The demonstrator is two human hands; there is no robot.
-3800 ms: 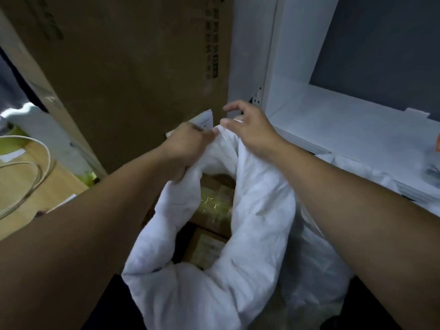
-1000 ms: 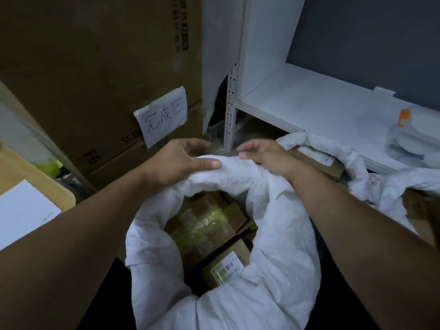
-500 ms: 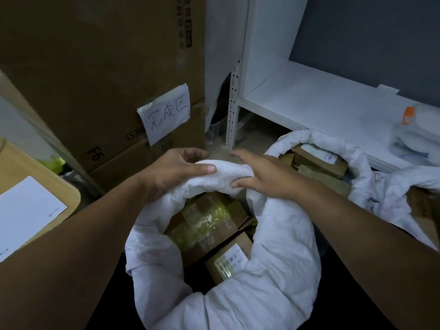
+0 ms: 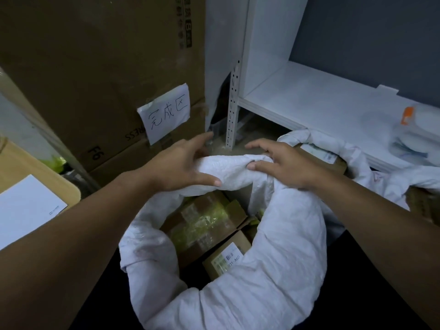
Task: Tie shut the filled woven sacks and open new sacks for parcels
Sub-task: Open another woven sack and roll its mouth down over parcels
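Note:
A white woven sack (image 4: 273, 270) stands open below me, its mouth rolled down into a thick rim. Inside lie cardboard parcels (image 4: 204, 225), one with a barcode label (image 4: 226, 258). My left hand (image 4: 176, 167) rests on the far rim at the left, thumb on the near side and fingers stretched over the far side. On the same rim just to the right is my right hand (image 4: 283, 167), thumb pressed into the fabric and fingers extended. A second white sack (image 4: 352, 158) with parcels sits at the right, partly hidden by my right arm.
A tall cardboard box (image 4: 95, 67) with a handwritten paper note (image 4: 166, 113) stands right behind the sack. A white shelf (image 4: 321, 101) holding wrapped items (image 4: 412, 136) runs at the right. A wooden table corner with white paper (image 4: 26, 208) is at the left.
My head has dropped closer to the sack. Both hands have slid slightly apart along the far rim, and their fingers have straightened out from a curled grip.

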